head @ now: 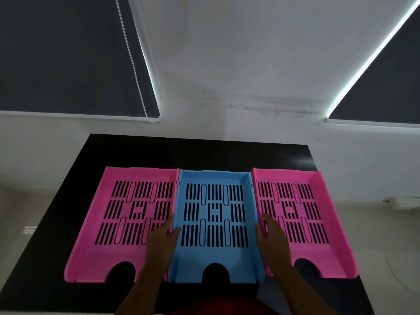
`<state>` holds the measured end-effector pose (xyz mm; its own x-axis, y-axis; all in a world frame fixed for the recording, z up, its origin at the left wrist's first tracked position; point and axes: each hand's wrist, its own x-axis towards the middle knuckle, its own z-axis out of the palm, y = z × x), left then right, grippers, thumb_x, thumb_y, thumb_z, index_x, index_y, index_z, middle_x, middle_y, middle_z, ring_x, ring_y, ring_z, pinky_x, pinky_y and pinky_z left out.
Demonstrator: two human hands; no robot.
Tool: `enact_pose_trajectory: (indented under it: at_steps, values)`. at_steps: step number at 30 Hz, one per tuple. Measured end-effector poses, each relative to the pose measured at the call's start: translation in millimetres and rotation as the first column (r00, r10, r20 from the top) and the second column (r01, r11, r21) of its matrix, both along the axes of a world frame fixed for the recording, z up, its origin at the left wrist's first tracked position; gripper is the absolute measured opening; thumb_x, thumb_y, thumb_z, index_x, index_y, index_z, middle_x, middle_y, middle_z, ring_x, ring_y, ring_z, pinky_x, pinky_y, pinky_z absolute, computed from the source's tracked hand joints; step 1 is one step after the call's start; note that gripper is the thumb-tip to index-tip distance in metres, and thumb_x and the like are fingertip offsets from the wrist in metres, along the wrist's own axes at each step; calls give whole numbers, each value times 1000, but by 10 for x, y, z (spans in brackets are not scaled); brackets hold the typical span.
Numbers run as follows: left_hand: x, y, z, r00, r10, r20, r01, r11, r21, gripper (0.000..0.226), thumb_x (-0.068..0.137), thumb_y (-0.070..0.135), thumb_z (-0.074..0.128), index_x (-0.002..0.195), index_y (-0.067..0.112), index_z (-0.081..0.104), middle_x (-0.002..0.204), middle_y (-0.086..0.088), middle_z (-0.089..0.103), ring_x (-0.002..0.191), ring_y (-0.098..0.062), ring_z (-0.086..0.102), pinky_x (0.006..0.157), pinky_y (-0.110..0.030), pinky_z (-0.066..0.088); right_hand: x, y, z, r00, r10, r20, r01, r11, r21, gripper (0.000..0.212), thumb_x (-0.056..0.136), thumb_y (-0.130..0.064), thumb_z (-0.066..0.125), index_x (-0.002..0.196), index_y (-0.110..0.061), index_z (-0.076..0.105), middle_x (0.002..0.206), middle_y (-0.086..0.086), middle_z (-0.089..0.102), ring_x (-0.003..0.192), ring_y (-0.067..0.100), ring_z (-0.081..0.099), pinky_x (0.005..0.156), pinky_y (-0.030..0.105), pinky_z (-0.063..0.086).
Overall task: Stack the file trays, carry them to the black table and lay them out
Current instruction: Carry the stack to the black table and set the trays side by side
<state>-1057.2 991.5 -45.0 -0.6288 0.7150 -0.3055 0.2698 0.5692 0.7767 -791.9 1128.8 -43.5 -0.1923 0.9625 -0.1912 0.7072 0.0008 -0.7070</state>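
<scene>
Filling the black table (pixel 127 151), three trays sit edge to edge; left hand (pixel 162 241) and right hand (pixel 271 237) grasp the blue tray (pixel 214 258) by its sides.

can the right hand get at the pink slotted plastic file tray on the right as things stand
Probably yes. The right hand already lies across the inner wall of the right pink slotted plastic file tray, and nothing sits in that tray.

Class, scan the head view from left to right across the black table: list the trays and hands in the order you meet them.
Left pink tray → left hand → blue tray → right hand → right pink tray.
</scene>
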Motion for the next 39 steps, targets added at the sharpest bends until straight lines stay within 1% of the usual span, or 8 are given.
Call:
enact_pose_trajectory:
  at_steps: [4, 8, 10, 13, 15, 20, 32, 39]
  values:
    - [39, 14, 18, 999, 31, -10, -31, 999, 14, 56, 98, 15, 65, 150, 16, 45, 51, 4, 43, 29, -2, 29, 32, -10, 33, 8, -1, -108, 1000, 20, 24, -21, 999, 28, 8, 103, -24, 53, 101, -20, 60, 82, -3, 64, 69, 10, 65, 66, 30, 59]
    - [30, 10, -12, 999, 41, -10, -40, 999, 16, 56, 97, 16, 65, 150, 16, 47, 52, 2, 45, 32, -1, 29, 34, -10, 34, 26, 7, -177, 998, 8, 59, -9, 1000, 25, 11, 103, -25, 53, 92, -22, 54, 78, 1, 63, 64, 13, 64, 58, 23, 53]
    - [33, -4, -19, 999, 39, -19, -39, 999, 28, 57, 97, 17, 66, 151, 16, 47, 52, 1, 45, 33, -1, 29, 35, -10, 35, 18, 6, -168, 998, 28, 57, -29, 999, 24, 4, 102, -26, 53, 102, -23, 55, 85, -2, 65, 70, 12, 67, 63, 26, 57]
    - [41, -22, 18, 999, 27, -31, -26, 999, 33, 61, 98, 18, 64, 153, 15, 40, 50, 3, 40, 27, -4, 30, 33, -10, 36, 11, -11, -203, 990, 117, 84, -120, 992, 28, 25, 100, -27, 56, 125, -21, 54, 107, -7, 63, 93, 10, 66, 82, 32, 60]
    - [45, -28, 57, 999, 3, -34, -2, 999, 39, 60, 99, 17, 64, 153, 12, 39, 49, 5, 37, 26, -5, 35, 32, -10, 36, 11, -42, -210, 989, 95, 111, -99, 995, 28, 18, 100, -28, 57, 114, -17, 59, 102, -5, 65, 91, 11, 65, 85, 35, 59]
    - [43, -2, 89, 1000, -14, -13, 15, 999, 41, 57, 98, 14, 64, 150, 7, 42, 48, 5, 41, 29, -2, 42, 33, -10, 37, 2, -16, -238, 983, 19, 180, -22, 1000, 15, 19, 100, -34, 56, 93, -17, 57, 77, -3, 59, 67, 10, 59, 67, 28, 57]
    - [-66, 106, 89, 998, -63, 10, 62, 998, 18, 55, 96, 10, 66, 147, 2, 46, 47, 6, 43, 31, 0, 46, 34, -10, 38, -55, 30, -248, 979, -9, 205, 3, 1000, 27, 20, 101, -34, 54, 91, -17, 57, 73, -7, 54, 63, 3, 51, 62, 21, 44]
    - [-206, 392, 114, 996, -85, -20, 84, 996, -4, 56, 96, 12, 67, 147, 1, 46, 51, 5, 45, 31, -3, 39, 36, -9, 41, -182, 246, -240, 981, -31, 191, 27, 999, 24, 18, 101, -34, 55, 92, -19, 59, 78, -5, 60, 70, 8, 62, 68, 26, 54]
